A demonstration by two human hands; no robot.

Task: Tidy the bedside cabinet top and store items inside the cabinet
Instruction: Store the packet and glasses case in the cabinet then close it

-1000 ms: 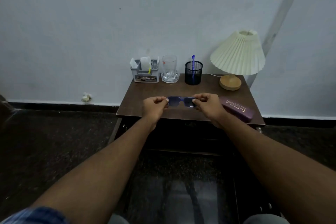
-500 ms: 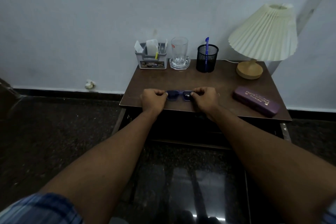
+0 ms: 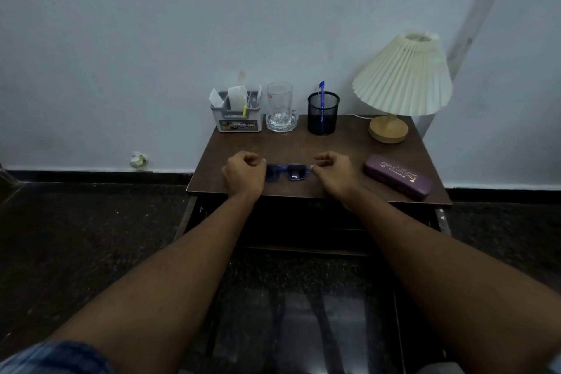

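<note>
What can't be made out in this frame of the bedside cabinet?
All in the head view:
1. Temples of the sunglasses: covered by the left hand and right hand gripping their ends, so folded or open is unclear.
2. The cabinet front: too dark to show drawers or doors.
3. Gold lettering on the purple glasses case: blurred.
4. Contents of the grey organizer: too small to name.

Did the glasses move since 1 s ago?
Yes: glasses went left, away from the case; right hand overlapped its end then, bare top shows between them now.
</note>
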